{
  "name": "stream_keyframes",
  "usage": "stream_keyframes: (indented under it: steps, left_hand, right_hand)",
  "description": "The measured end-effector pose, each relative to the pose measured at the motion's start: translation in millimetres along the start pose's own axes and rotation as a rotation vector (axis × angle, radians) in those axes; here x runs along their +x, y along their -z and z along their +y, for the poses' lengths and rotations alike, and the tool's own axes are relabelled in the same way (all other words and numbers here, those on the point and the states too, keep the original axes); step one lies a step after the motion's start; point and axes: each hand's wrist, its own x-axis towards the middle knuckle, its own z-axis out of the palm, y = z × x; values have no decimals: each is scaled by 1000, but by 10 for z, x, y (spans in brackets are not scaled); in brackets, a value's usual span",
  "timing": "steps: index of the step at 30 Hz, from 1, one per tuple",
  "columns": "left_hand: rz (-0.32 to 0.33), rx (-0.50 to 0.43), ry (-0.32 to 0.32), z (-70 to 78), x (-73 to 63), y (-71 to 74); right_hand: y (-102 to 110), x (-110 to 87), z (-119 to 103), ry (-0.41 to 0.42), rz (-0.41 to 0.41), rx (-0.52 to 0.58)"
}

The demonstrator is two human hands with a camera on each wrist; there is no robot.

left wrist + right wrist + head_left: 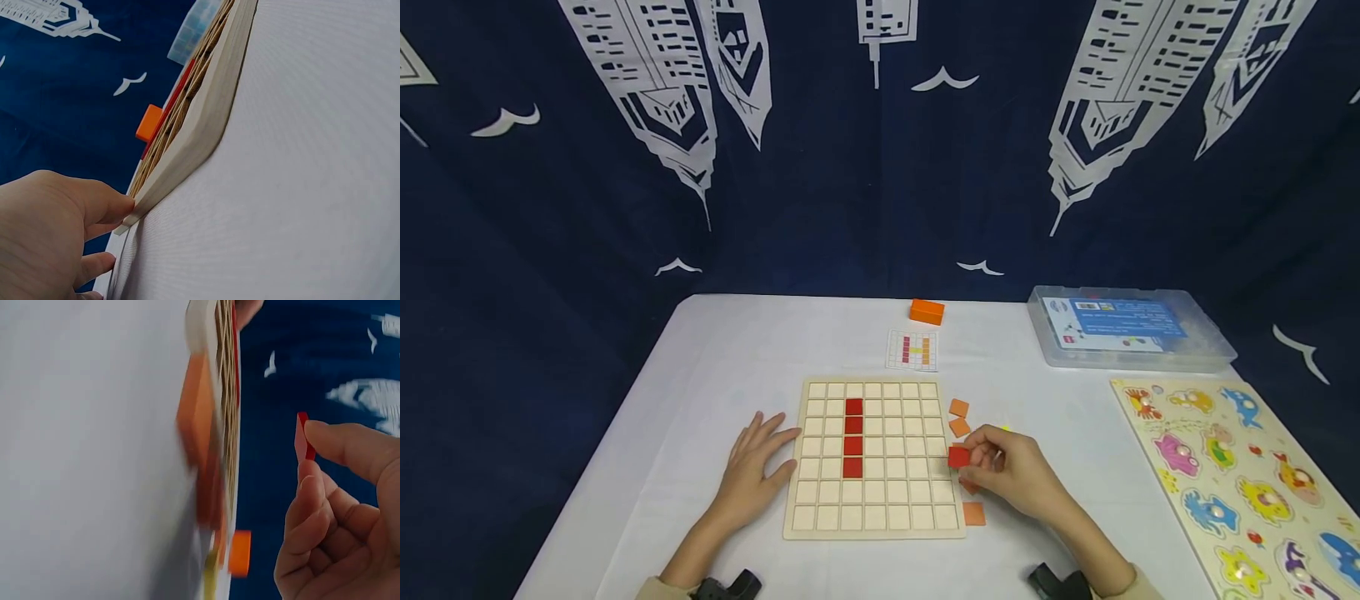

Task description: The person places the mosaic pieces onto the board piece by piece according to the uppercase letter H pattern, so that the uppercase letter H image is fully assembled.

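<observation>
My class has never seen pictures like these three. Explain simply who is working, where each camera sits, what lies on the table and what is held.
There is no machine: a person works with a bare left hand and right hand. The wide picture comes from a camera worn on the head. The other two come from one camera on each wrist, so things look tilted there. On the white table lies a gridded board with four red squares in one column. To its right are orange tiles; farther off, a pattern card, orange block, clear plastic box and animal puzzle board. The left hand touches the gridded board's left edge; the right pinches a red tile.
</observation>
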Motion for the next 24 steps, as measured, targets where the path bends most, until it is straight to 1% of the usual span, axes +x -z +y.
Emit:
stream_keyframes:
  steps: [9, 12, 16, 19, 24]
  left_hand:
    - [0, -3, -7, -2, 16, -7]
    - [0, -1, -5, -1, 18, -4]
    - [-3, -2, -1, -5, 14, -1]
    - [-3, -3, -2, -8, 11, -2]
    - [-1, 5, -3, -13, 7, 2]
  right_hand:
    - [-522, 238, -449, 96, -135, 77]
    - [-681, 286, -545, 98, -173, 83]
    - [-830, 321, -614, 94, -224, 72]
    - [-901, 332, -635, 100, -254, 65]
    - [-970, 353, -645, 111, -269, 56]
